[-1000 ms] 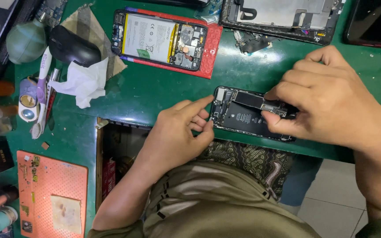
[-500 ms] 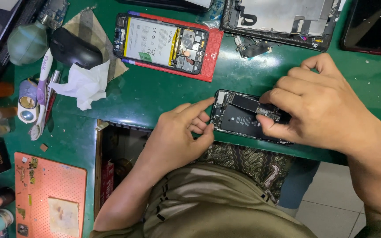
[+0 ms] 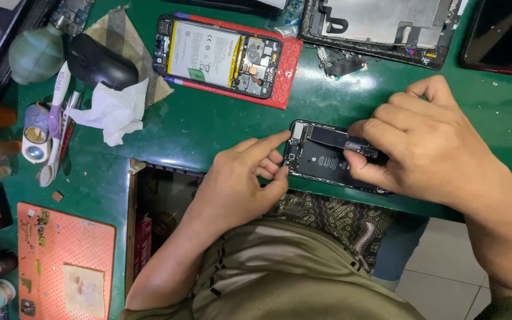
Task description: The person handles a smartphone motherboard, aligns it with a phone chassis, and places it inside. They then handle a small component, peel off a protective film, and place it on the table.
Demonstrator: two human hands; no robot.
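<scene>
Opened black phone (image 3: 322, 161) lies flat near the front edge of the green bench (image 3: 208, 133), its back off and its insides showing. Right hand (image 3: 422, 145) arches over the phone's right half, thumb and forefinger pinched in a tight grip on a small component there; what exactly sits between them is too small to tell. Left hand (image 3: 244, 178) rests at the phone's left edge, forefinger stretched out to touch the top corner, other fingers curled loosely, gripping nothing. Farther up, a second opened phone (image 3: 220, 56) with a white battery lies in a red case (image 3: 285, 71). At the left, crumpled white tissue (image 3: 114, 112), a black mouse (image 3: 99, 62), and an orange mat (image 3: 66, 266).
</scene>
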